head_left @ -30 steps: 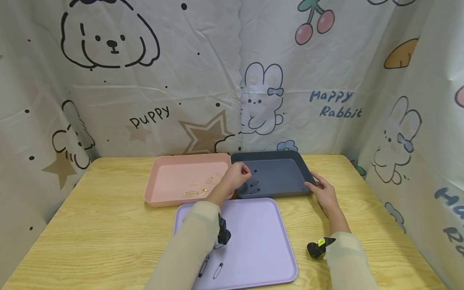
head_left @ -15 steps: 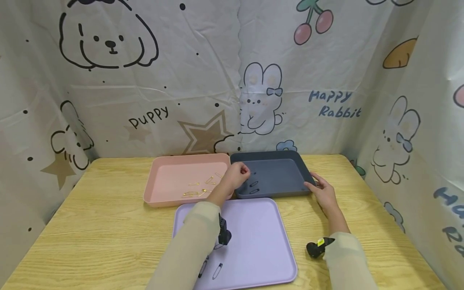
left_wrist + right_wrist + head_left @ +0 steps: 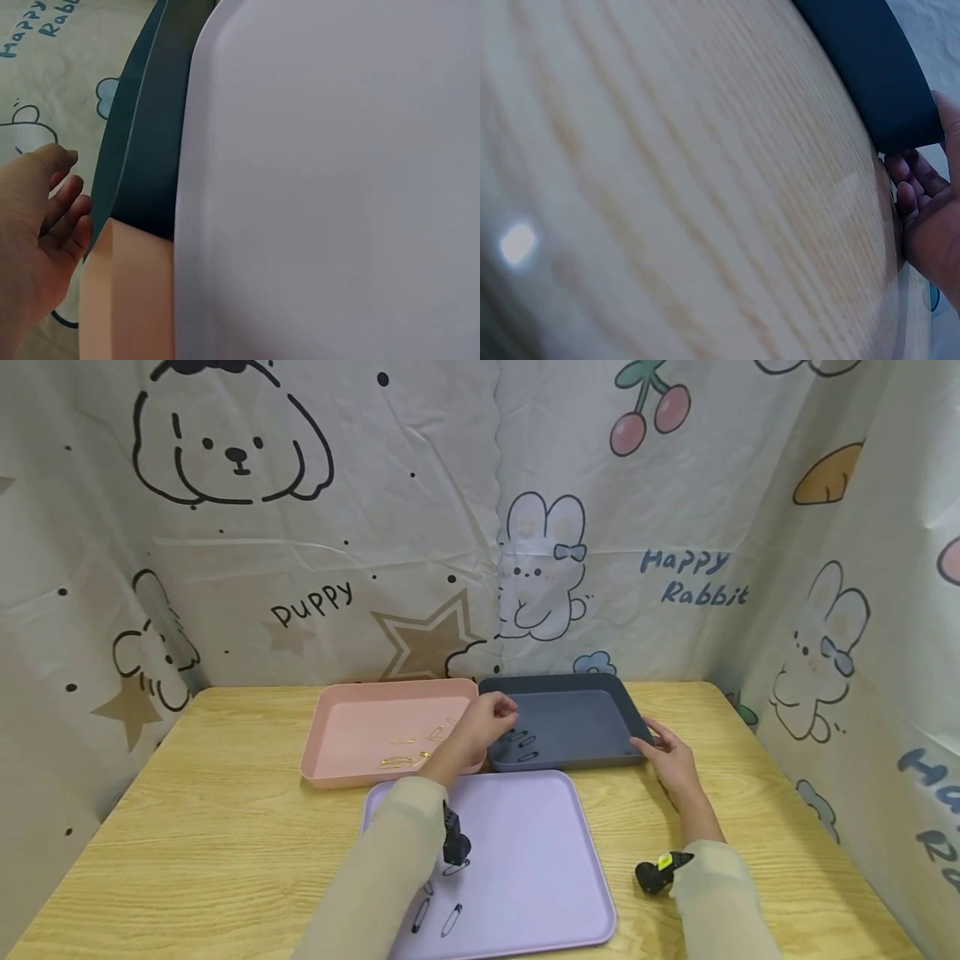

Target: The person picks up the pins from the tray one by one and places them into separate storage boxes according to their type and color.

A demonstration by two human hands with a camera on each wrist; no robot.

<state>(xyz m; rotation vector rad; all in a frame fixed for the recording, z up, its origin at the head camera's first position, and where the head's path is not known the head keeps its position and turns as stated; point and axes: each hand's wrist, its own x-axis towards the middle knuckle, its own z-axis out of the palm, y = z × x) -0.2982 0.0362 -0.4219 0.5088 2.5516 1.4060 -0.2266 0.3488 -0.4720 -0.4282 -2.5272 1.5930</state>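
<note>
My left hand (image 3: 487, 722) hovers over the seam between a pink tray (image 3: 360, 718) and a dark blue tray (image 3: 577, 722). Its fingers are loosely curled and hold nothing, as the left wrist view shows the left hand (image 3: 37, 225) beside the dark tray's wall (image 3: 142, 165). Black safety pins (image 3: 527, 745) lie in the dark tray just past the fingertips. Gold pins (image 3: 405, 760) lie in the pink tray. My right hand (image 3: 667, 756) rests on the table, thumb against the dark tray's front right corner (image 3: 900, 112).
A lilac tray (image 3: 525, 843) sits in front of both trays, with a few safety pins (image 3: 438, 914) near its front left. The wooden table (image 3: 225, 827) is walled by cartoon-print cloth (image 3: 420, 527) at the back and on both sides.
A black pin that was by my left fingertips now lies lower in the dark tray beside the other two. Both hands have barely moved.
</note>
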